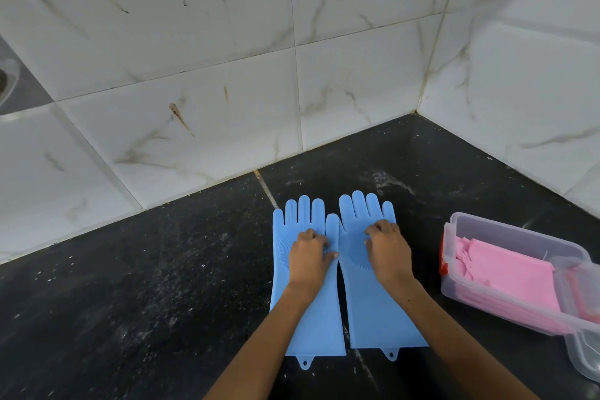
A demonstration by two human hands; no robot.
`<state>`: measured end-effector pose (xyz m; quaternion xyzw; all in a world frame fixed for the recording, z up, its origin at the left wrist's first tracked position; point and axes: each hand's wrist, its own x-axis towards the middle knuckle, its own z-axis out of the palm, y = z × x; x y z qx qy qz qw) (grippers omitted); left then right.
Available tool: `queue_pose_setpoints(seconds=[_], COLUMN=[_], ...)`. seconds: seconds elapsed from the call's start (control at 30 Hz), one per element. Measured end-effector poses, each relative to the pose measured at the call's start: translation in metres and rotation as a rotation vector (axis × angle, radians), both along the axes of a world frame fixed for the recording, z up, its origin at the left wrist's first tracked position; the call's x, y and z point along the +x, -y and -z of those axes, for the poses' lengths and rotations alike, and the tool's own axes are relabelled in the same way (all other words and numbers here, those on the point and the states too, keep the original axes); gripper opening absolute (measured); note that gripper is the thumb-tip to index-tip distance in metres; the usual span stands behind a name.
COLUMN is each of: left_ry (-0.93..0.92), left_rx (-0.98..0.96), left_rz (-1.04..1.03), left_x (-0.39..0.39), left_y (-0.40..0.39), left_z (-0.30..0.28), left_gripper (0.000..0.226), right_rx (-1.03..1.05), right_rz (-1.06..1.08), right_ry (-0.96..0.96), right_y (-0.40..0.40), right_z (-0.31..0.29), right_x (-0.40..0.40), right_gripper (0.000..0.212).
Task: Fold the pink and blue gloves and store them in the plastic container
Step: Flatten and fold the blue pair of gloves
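Observation:
Two blue gloves lie flat side by side on the dark counter, fingers pointing to the wall: the left blue glove (319,321) and the right blue glove (373,312). My left hand (308,258) rests on the left glove's palm, fingers curled down on it. My right hand (388,250) presses the right glove's palm the same way. Neither glove is lifted. At the right stands the clear plastic container (506,230) with the folded pink gloves (509,279) inside.
The dark speckled counter (162,302) meets white marble-look wall tiles (227,75) behind and to the right, forming a corner. The container's clear lid (584,357) lies at the far right edge. A sink edge (6,84) shows at far left.

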<state>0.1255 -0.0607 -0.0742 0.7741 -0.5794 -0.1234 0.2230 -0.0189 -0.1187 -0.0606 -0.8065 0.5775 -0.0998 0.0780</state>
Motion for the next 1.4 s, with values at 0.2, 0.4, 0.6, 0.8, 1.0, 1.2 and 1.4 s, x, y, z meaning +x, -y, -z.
queue_pose_setpoints(seconds=[0.2,0.4,0.6,0.8,1.0,1.2,1.4], left_ry=[0.108,0.211,0.173,0.106,0.246,0.302,0.303], left_rx=[0.023,0.037,-0.017,0.012,0.095,0.089,0.075], left_rz=[-0.038,-0.038,-0.019,0.138,0.211,0.214,0.195], left_x=[-0.004,-0.003,0.007,0.011,0.014,0.014,0.007], left_y=[0.013,0.018,0.017,0.003,-0.002,-0.001,0.000], left_z=[0.000,0.004,0.009,0.022,0.036,0.041,0.045], left_gripper=[0.024,0.023,0.026,0.043,0.053,0.056,0.057], right_rx=[0.003,0.010,0.037,0.053,0.062,0.031,0.045], right_rz=[-0.039,-0.092,0.019,0.012,-0.089,-0.100,-0.076], right_ry=[0.000,-0.235,-0.308,-0.262,-0.039,-0.129,-0.052], right_y=[0.009,0.012,0.014,0.012,0.002,-0.010,-0.013], right_z=[0.006,0.006,0.002,0.002,0.021,0.043,0.044], right_x=[0.007,0.012,0.001,-0.003,-0.006,-0.010,-0.010], right_gripper=[0.024,0.032,0.047,0.052,0.050,0.095,0.094])
